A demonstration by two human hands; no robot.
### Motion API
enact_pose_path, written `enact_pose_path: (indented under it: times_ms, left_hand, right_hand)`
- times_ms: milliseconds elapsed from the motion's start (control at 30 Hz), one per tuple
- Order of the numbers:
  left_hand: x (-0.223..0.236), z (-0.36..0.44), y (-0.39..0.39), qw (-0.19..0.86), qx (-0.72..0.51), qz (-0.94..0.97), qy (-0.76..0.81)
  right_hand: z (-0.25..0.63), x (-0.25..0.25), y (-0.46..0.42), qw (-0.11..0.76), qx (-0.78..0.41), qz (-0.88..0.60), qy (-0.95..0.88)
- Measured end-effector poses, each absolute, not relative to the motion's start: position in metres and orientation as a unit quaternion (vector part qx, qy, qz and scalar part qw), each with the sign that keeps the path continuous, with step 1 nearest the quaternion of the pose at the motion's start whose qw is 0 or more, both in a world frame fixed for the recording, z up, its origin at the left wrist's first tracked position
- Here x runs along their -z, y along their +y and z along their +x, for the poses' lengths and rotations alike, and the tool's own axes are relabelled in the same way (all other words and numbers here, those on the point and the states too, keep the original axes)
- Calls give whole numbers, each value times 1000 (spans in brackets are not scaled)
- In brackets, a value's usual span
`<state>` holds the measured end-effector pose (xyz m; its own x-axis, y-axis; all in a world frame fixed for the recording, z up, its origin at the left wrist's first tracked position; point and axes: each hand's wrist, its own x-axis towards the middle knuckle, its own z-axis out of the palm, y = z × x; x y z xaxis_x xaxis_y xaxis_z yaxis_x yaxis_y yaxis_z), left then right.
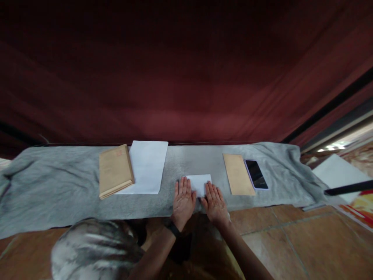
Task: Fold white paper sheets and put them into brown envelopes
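A small white sheet of paper (pixel 198 183), which looks folded, lies flat on the grey cloth near its front edge. My left hand (pixel 184 198) rests flat on the paper's left side, fingers stretched out and pointing away from me. On the right side, my right hand (pixel 215 202) presses down in the same way with straight fingers. Both palms hide the paper's near corners. Neither hand grips anything. To the right lies a single brown envelope (pixel 239 175), apart from my hand.
On the left, a stack of brown envelopes (pixel 115 169) overlaps larger white sheets (pixel 149 165). A phone (pixel 256 174) sits right of the single envelope. Grey cloth (pixel 186 157) covers the narrow surface. A dark red wall-like backing (pixel 186 97) rises behind it. Tiled floor (pixel 271 241) shows below.
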<state>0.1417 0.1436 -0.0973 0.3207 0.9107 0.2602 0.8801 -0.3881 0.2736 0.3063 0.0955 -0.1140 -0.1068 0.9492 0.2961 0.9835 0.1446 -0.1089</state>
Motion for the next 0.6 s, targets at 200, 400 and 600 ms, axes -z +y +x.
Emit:
enact_pose_path:
  times_ms: [200, 400, 600]
  left_hand:
    - [104, 175, 155, 77, -167, 843, 505]
    - [108, 171, 163, 64, -161, 835, 522]
    - [105, 156, 160, 14, -158, 818, 553]
  right_hand:
    - [304, 114, 95, 161, 71, -645, -744]
    - [304, 114, 95, 169, 74, -647, -739]
    - [304, 115, 96, 187, 78, -647, -736]
